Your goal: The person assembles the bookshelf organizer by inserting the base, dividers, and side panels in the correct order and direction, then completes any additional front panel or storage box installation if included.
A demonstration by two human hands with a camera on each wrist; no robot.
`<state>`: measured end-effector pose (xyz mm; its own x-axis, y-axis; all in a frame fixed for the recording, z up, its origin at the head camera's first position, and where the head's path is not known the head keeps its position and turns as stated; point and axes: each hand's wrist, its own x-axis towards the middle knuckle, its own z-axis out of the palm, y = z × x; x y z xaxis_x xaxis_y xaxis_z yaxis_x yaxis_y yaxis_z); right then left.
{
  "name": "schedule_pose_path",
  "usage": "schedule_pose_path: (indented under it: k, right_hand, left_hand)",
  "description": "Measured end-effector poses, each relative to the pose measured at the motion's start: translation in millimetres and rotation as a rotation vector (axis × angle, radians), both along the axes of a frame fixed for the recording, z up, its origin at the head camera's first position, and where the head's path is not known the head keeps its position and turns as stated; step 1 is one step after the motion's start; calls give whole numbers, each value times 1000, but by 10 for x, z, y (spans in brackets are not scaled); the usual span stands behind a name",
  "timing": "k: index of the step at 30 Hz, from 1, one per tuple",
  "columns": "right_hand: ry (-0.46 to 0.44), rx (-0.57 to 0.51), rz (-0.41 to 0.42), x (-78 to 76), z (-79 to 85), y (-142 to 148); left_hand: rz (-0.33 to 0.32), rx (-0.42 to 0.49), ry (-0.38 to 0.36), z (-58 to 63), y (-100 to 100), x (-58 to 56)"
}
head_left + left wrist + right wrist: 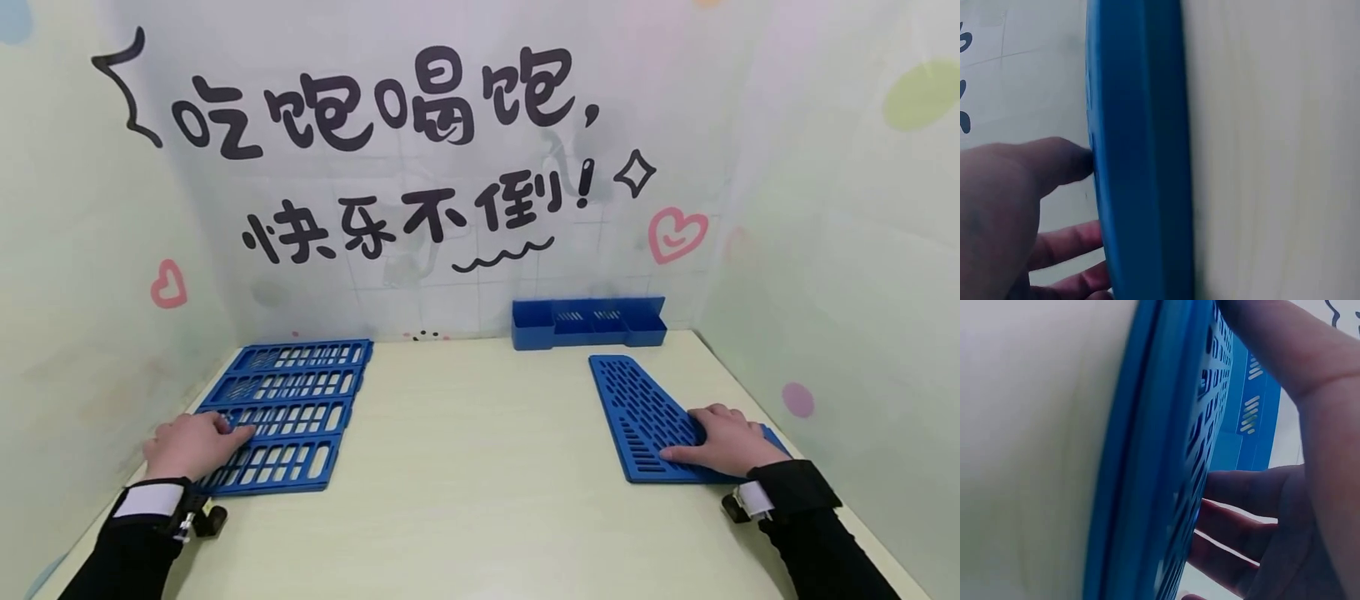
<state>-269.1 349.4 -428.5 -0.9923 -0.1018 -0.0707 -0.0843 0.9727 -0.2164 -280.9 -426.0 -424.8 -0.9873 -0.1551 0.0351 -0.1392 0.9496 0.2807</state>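
Observation:
On the left of the table lies a group of blue slotted plastic panels (285, 403), four rows deep. My left hand (191, 446) rests on their near left part, with thumb and fingers touching the top. In the left wrist view the thick blue panel edge (1138, 150) runs upright past the thumb. At the right, a blue perforated panel (637, 412) with a slanted side lies flat. Over its right part my right hand (723, 442) is spread, fingertips on the surface. The right wrist view shows its layered side edge (1147, 450) beside the fingers.
A blue open-topped box (588, 335) with several compartments stands at the back right, against the wall. The pale wooden table (472, 467) stretches between the two hands. Printed cloth walls (450, 183) enclose it at the back and both sides.

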Motion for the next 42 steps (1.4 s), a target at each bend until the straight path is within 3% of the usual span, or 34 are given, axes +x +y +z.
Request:
schedule_pose_path:
  k: [5, 10, 13, 17, 22, 26, 31, 37, 42]
  right_hand:
    - [-12, -11, -8, -13, 7, 2]
    - [-12, -21, -4, -7, 23, 6]
    - [-3, -19, -1, -10, 40, 24]
    - [9, -8, -1, -16, 61, 49]
    - [12, -6, -2, -17, 52, 44]
    - [11, -8, 4, -19, 11, 31]
    - [12, -8, 6, -29, -38, 28]
    - [16, 3, 5, -55, -74, 32]
    - [24, -4, 6, -41, -79, 27]
  left_hand:
    - [44, 41, 5, 43, 9, -19]
    - [72, 52, 98, 73, 93, 21]
    - [55, 109, 154, 135, 240, 44]
    - [-22, 220, 178, 273, 589, 69]
    - [-153, 307, 96, 366, 1143, 96]
    - [-235, 357, 29, 301, 1560, 135]
    - [-279, 366, -46, 145, 2004, 230]
    - [-362, 395, -153, 120, 2327, 368]
    - [-587, 454, -222, 170, 2397, 392]
